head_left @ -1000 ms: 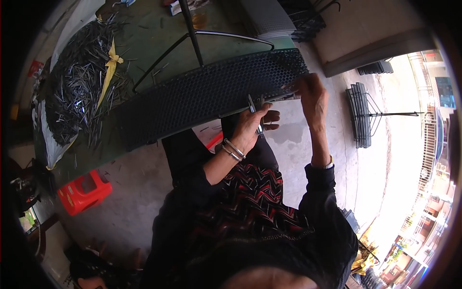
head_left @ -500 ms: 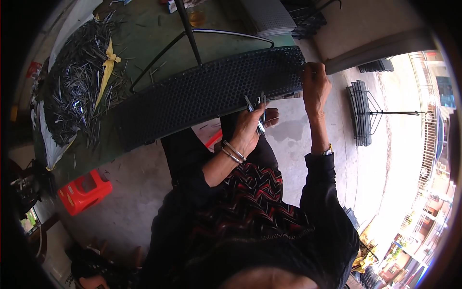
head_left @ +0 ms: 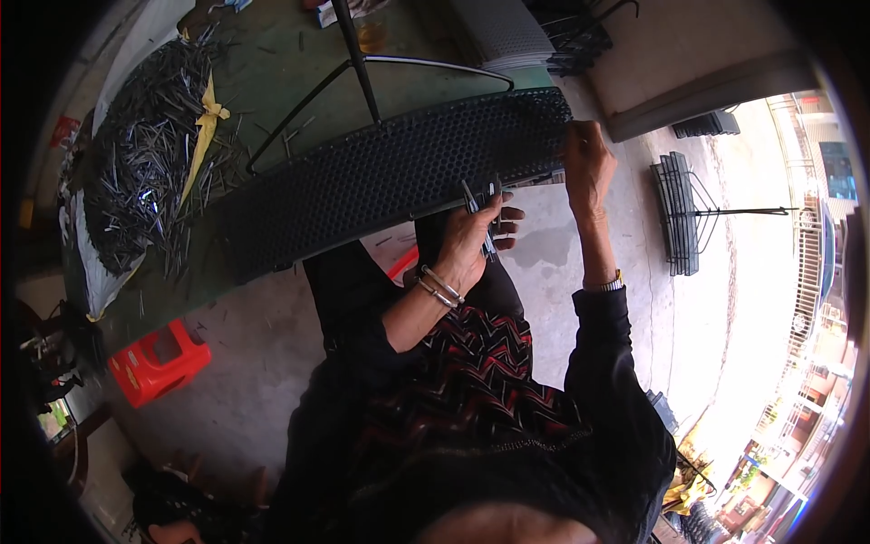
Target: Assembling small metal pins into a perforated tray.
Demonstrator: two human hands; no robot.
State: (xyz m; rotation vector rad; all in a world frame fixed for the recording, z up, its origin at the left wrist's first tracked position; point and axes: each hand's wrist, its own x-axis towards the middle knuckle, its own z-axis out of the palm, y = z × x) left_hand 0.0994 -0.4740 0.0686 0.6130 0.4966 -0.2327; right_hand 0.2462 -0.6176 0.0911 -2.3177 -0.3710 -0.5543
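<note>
A long, dark perforated panel (head_left: 390, 168) with a honeycomb of holes lies across the near edge of the green table. Several thin metallic strips (head_left: 469, 196) stick up from my left hand (head_left: 468, 247), which is closed around them at the panel's near edge, with some fingers stretched out. At the panel's right end, my right hand (head_left: 591, 172) is pinched against its edge; whatever is between those fingertips is hidden. A black rod frame (head_left: 362, 86) with two slanting braces meets the panel's far side.
Loose dark strips (head_left: 154, 154) form a big pile at the left of the green table (head_left: 272, 59), beside a yellow ribbon (head_left: 207, 122). More perforated panels (head_left: 503, 36) are stacked at the back. A red plastic stool (head_left: 161, 363) is on the floor; a slatted rack (head_left: 678, 213) stands right.
My right hand has shifted slightly left along the panel's end. The fingers of my left hand have spread a little, with the strips still in it.
</note>
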